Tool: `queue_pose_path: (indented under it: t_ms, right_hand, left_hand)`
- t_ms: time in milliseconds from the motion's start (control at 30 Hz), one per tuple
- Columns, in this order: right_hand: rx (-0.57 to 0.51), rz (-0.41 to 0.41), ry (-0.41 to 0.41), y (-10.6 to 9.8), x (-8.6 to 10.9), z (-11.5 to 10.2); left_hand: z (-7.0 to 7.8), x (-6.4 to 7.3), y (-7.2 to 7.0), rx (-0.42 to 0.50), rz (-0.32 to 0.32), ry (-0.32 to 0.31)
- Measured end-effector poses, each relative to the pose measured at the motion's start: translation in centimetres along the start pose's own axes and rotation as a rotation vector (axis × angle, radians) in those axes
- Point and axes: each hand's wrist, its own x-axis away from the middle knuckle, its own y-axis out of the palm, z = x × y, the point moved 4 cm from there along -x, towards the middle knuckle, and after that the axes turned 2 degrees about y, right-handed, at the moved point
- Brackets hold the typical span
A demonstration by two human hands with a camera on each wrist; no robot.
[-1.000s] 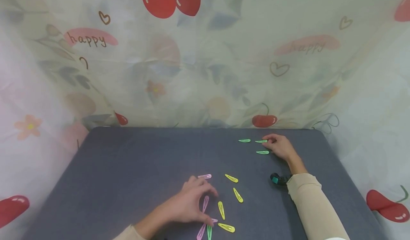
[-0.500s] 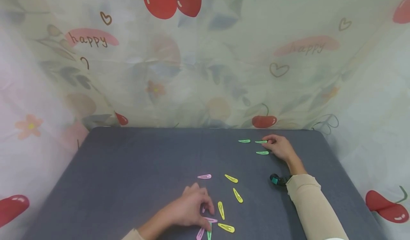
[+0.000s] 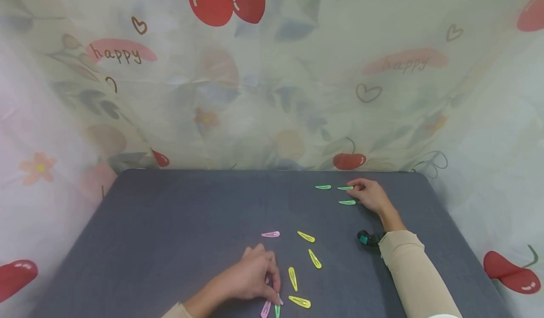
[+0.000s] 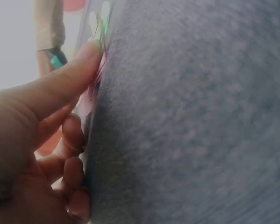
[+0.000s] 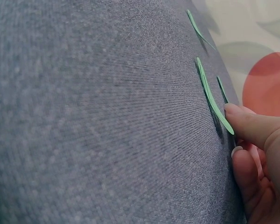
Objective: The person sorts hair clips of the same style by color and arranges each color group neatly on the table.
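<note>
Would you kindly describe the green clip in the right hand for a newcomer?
On the dark table, find the right hand near the far edge. Three green clips lie there. Your clip is the back-right one, the only one held.

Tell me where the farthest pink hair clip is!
In the head view, that pink snap hair clip lies just beyond the left hand, left of the farthest yellow snap hair clip.
</note>
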Motion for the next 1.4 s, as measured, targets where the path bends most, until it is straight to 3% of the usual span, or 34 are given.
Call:
queue_pose_path:
  t_ms: [133,433,667,967,1167,1300,1400]
  right_hand:
    - [-0.011,-0.005,0.002,0.0,0.0,0.0]
    - [-0.012,0.001,0.008,0.1,-0.1,0.1]
    - [-0.008,0.0,0.027,0.1,0.1,0.2]
    - [-0.002,0.002,0.011,0.0,0.0,0.1]
    - [0.0,0.008,0.005,0.0,-0.1,0.0]
    - [0.005,0.014,0.007,0.0,-0.1,0.0]
    - [0.007,0.012,0.013,0.0,-0.1,0.0]
  left_hand:
    - [0.1,0.0,-0.7,0.102,-0.011,0.022]
    - [-0.3,-0.8,-1.5,0.386,-0.004,-0.015]
    - [-0.5,-1.4,-2.2,0.283,0.118,0.043]
    - [-1.1,-2.5,-3.5,0.434,0.159,-0.111]
    - [-1.3,-3.7,-4.2,0.473,0.239,-0.127]
    - [-1.2,-4.9,-4.8,0.597,0.321,-0.141]
    - [-1.1,-5.8,-5.1,0.668,0.347,-0.176]
